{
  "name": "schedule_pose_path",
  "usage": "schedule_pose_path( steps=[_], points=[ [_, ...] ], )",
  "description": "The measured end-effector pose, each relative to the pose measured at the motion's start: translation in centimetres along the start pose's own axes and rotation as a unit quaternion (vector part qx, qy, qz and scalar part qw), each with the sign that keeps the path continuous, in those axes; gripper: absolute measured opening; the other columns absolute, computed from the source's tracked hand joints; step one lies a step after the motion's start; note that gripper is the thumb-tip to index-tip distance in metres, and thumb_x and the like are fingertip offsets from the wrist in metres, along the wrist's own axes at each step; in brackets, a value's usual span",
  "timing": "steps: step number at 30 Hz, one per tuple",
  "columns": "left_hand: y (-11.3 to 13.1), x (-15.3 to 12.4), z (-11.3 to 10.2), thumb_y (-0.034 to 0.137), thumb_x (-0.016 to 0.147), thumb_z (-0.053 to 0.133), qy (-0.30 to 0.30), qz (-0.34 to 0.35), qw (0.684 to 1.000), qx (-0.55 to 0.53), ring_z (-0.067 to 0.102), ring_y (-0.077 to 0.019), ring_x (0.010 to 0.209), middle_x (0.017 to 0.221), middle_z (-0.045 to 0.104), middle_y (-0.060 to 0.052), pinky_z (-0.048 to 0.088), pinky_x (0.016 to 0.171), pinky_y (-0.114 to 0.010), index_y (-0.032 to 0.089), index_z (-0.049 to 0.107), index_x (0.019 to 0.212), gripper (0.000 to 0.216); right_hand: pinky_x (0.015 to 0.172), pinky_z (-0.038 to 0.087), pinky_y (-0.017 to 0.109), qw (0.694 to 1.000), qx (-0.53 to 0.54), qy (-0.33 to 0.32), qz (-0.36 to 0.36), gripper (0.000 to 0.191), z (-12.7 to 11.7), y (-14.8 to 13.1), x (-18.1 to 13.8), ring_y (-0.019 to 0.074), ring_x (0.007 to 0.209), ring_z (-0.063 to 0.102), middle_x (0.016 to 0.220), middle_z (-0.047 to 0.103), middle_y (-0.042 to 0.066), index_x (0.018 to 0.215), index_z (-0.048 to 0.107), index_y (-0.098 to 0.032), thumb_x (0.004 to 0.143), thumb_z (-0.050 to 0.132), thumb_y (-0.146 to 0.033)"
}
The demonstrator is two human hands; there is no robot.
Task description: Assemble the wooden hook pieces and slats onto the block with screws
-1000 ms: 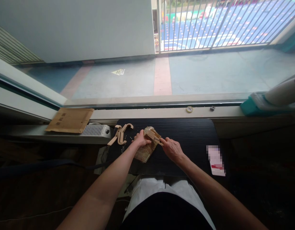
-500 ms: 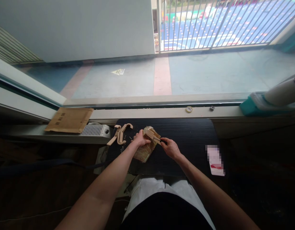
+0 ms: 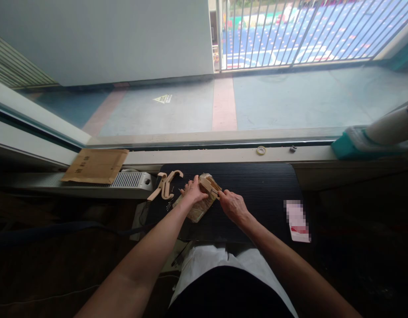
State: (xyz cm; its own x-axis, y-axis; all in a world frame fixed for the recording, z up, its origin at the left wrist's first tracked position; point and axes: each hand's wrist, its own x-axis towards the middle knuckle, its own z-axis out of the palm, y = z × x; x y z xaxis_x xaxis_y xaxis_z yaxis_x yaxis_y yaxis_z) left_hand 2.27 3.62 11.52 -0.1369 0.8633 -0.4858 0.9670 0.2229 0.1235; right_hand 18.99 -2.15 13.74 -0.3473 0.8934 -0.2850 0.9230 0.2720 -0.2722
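A pale wooden piece (image 3: pixel 207 183) lies across a block in crinkled clear wrapping (image 3: pixel 198 213) on the black table (image 3: pixel 263 203). My left hand (image 3: pixel 192 192) is closed on the wooden piece and rests on the block, its thumb toward me. From the right, my right hand (image 3: pixel 233 205) is wrapped round a slim tool with a metal shaft (image 3: pixel 215 192), which lies against the wood. Its handle is mostly covered by my fingers, and its tip is too small to make out. Left of the block are curved wooden hooks (image 3: pixel 167 184) and several small screws (image 3: pixel 168 205).
A brown padded envelope (image 3: pixel 95 165) lies on the radiator (image 3: pixel 133 180) at the left. On the windowsill (image 3: pixel 224 155) sit a tape roll (image 3: pixel 261 150) and a small dark object (image 3: pixel 292 149). A teal bin (image 3: pixel 353 145) stands right; a blurred-out pale object (image 3: pixel 297 221) lies at the table's right edge.
My right hand has shifted slightly left, closer to the wooden piece, and now covers more of the tool's handle. My left hand stays nearly in place.
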Motion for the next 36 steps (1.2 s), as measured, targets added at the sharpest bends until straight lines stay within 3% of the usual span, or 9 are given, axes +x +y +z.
schedule_pose_path(
  steps=[11,16,22,25,32,36],
  points=[
    [0.0,-0.1,0.0,0.042,0.060,0.067,-0.004,-0.002,1.000,0.011,0.044,-0.0318,0.116,0.125,0.046,-0.010,0.037,0.089,-0.044,0.033,0.026,0.129,0.080,0.076,0.042,0.024,0.974,0.193,0.003,0.122,0.034,1.4,0.4,0.8,0.0156,0.094,0.060,0.106,0.066,0.003,0.118,0.056,-0.025,0.091,0.038,-0.033],
    [-0.3,0.2,0.1,0.044,0.059,0.066,-0.003,0.004,1.000,0.012,0.044,-0.0329,0.116,0.124,0.046,-0.011,0.038,0.088,-0.045,0.032,0.026,0.129,0.081,0.073,0.042,0.026,0.992,0.104,0.009,0.064,0.032,0.3,0.5,0.2,0.0169,0.089,0.061,0.101,0.065,0.005,0.121,0.050,-0.026,0.090,0.041,-0.031],
    [-0.5,0.5,0.1,0.048,0.059,0.067,-0.007,0.006,1.000,0.009,0.044,-0.0324,0.116,0.125,0.045,-0.010,0.037,0.088,-0.043,0.034,0.026,0.129,0.082,0.069,0.042,0.025,1.000,-0.009,0.001,-0.012,0.027,-0.7,0.2,-0.4,0.0164,0.086,0.060,0.100,0.061,0.008,0.109,0.053,-0.023,0.094,0.030,-0.021],
    [-0.6,0.6,0.1,0.047,0.058,0.067,-0.009,0.006,1.000,0.007,0.044,-0.0321,0.116,0.125,0.045,-0.010,0.037,0.088,-0.043,0.034,0.026,0.129,0.082,0.071,0.042,0.024,1.000,0.009,-0.005,0.008,0.028,-0.3,0.1,-0.1,0.0157,0.086,0.060,0.099,0.062,0.008,0.108,0.054,-0.022,0.095,0.030,-0.023],
    [-0.5,0.5,0.0,0.046,0.059,0.066,-0.010,0.001,1.000,0.001,0.044,-0.0329,0.116,0.123,0.046,-0.011,0.037,0.088,-0.045,0.033,0.028,0.127,0.079,0.078,0.041,0.024,0.982,0.161,0.009,0.095,0.033,1.3,0.4,0.8,0.0155,0.094,0.059,0.105,0.064,0.004,0.120,0.054,-0.025,0.091,0.039,-0.031],
    [-0.6,0.4,0.0,0.047,0.059,0.066,-0.010,0.002,1.000,0.001,0.044,-0.0334,0.116,0.123,0.046,-0.011,0.038,0.088,-0.045,0.033,0.027,0.128,0.081,0.076,0.042,0.025,0.987,0.140,0.009,0.082,0.033,0.9,0.4,0.6,0.0165,0.091,0.060,0.102,0.065,0.004,0.121,0.051,-0.025,0.090,0.039,-0.028]
  ],
)
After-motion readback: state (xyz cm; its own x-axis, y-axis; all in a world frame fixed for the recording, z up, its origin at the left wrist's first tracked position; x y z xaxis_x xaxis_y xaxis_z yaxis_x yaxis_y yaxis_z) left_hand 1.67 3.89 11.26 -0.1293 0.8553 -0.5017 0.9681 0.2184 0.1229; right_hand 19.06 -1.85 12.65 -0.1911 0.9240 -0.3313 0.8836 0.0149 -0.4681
